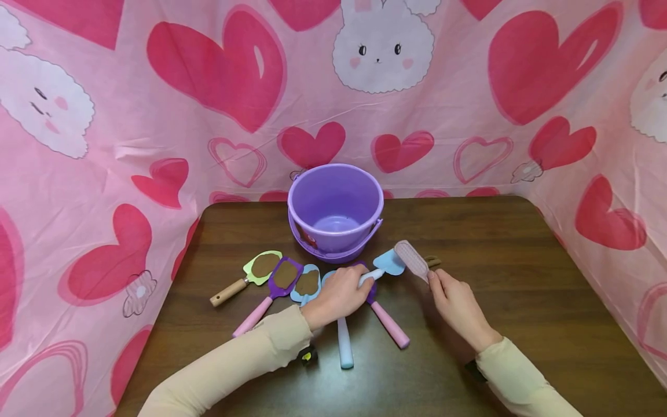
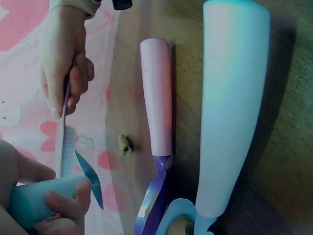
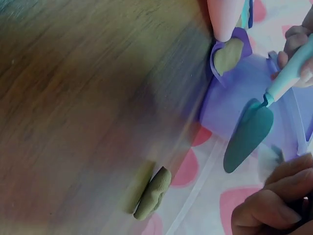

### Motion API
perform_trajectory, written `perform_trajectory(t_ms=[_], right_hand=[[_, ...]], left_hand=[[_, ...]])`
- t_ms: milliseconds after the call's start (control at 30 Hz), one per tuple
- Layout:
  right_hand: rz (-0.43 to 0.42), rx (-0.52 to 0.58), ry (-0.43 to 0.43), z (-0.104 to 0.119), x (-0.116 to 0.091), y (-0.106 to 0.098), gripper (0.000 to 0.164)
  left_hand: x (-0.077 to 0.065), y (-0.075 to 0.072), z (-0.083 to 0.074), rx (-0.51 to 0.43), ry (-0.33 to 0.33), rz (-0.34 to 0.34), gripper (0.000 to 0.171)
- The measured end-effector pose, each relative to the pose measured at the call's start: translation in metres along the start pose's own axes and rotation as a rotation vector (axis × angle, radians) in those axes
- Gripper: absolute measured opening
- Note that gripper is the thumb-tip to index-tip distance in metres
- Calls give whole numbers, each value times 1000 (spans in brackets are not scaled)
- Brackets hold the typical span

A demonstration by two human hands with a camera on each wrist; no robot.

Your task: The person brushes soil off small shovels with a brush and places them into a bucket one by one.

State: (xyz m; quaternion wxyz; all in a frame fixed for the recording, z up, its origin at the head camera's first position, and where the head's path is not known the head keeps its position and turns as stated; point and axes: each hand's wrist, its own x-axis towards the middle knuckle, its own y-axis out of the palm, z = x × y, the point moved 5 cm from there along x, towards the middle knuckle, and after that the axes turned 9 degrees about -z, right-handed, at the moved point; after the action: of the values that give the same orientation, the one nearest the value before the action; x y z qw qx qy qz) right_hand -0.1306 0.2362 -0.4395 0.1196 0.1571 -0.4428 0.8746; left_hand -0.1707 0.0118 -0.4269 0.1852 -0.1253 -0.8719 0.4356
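My left hand (image 1: pixel 341 295) grips the pale blue handle of a small trowel (image 1: pixel 391 262), its blue blade pointing right in the head view. In my right hand (image 1: pixel 461 304) is a pale pink brush (image 1: pixel 411 259), held by its handle. White bristles (image 2: pixel 70 147) show in the left wrist view, close by the trowel's blade. The brush head overlaps the blade's right edge in the head view. Behind the brush lies a brown, clay-like lump (image 3: pixel 154 193) on the table. Below my left hand are a blue-handled toy shovel (image 1: pixel 345 344) and a purple shovel with a pink handle (image 1: pixel 391 324).
A purple bucket (image 1: pixel 335 240) stands at the table's back middle, its handle lowered in front. To the left lie a green shovel (image 1: pixel 250 272), a purple shovel (image 1: pixel 271 295) and a blue shovel (image 1: pixel 294 292), each bearing brown material. Pink heart-print cloth (image 1: pixel 312 104) surrounds the dark wooden table (image 1: pixel 521 301).
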Motion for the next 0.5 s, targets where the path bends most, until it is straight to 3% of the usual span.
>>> perform_trajectory(t_ms=[100, 233, 433, 500], right_hand=[[-48, 6, -6, 1, 0, -7, 30], [-67, 26, -16, 4, 0, -14, 29], [-41, 30, 5, 4, 2, -12, 32], [-28, 27, 15, 3, 2, -11, 33]], left_hand=[[2, 2, 5, -87, -40, 34, 18], [3, 6, 11, -292, -117, 126, 28], [1, 17, 13, -690, -378, 240, 37], [0, 19, 13, -780, -438, 259, 39]])
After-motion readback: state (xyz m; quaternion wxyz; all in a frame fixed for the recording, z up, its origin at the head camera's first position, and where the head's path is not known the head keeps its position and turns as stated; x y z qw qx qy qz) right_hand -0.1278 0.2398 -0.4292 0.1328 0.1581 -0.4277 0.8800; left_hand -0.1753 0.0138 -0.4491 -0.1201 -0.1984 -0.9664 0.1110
